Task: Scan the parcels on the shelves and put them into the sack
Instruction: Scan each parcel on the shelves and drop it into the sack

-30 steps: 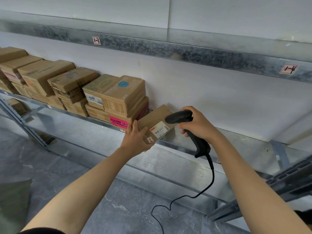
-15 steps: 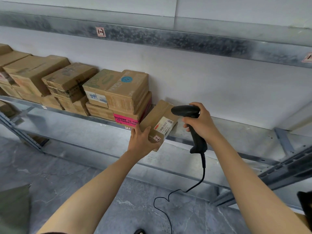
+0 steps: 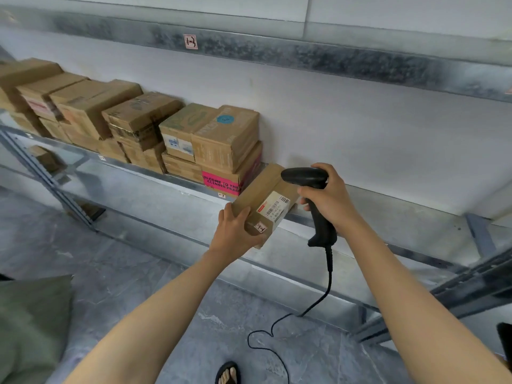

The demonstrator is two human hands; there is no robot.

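Left hand [image 3: 235, 231] grips the near end of a small brown parcel [image 3: 263, 199], thumb on top, fingers curled under. Parcel's tilted, white barcode label up, far end at the front lip of the metal shelf [image 3: 410, 217]; can't tell if it rests there. Right hand [image 3: 331, 199] is wrapped round the black scanner [image 3: 304, 177], whose head sits just above the parcel's far right corner. Cable [image 3: 328, 284] drops and loops over the grey stone-look floor [image 3: 124, 273].

Shelf is dull galvanised steel w/ a plain white wall [image 3: 374, 128] behind. A 2nd shelf [image 3: 346, 59] runs above, w/ a small red-and-white tag [image 3: 190, 41] on its front edge. Left along the shelf, cartons [image 3: 224, 139] are stacked two high; the btm one nearest the parcel has a pink label. Green sack [image 3: 30, 322] slumps on the floor, near left. Sandalled foot [image 3: 227, 374] at the bottom edge.
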